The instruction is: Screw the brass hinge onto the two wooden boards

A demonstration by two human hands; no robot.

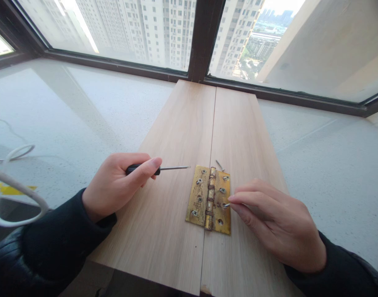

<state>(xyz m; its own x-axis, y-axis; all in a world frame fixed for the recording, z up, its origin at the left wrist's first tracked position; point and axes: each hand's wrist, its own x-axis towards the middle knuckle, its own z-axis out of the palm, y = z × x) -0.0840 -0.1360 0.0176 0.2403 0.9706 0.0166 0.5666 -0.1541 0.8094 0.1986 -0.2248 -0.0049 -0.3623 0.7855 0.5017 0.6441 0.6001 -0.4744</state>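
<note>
My left hand (122,183) is closed around the black handle of a screwdriver (173,168), whose thin metal shaft points right toward the hinge. A worn brass hinge (196,202) lies spread flat across the seam between two wooden boards. Screws sit in all the holes of its left leaf and in the upper two of the right leaf. The lowest right hole (220,222) shows no screw. My right hand (269,218) pinches a small screw (226,205) at the third hole of the right leaf. A loose screw (219,165) lies on the right board just above the hinge.
The left board (173,136) and right board (238,128) rest side by side on a white speckled sill (123,99). A dark window frame (204,41) stands behind them. At far left a white cable (18,194) loops near yellow tape (12,189).
</note>
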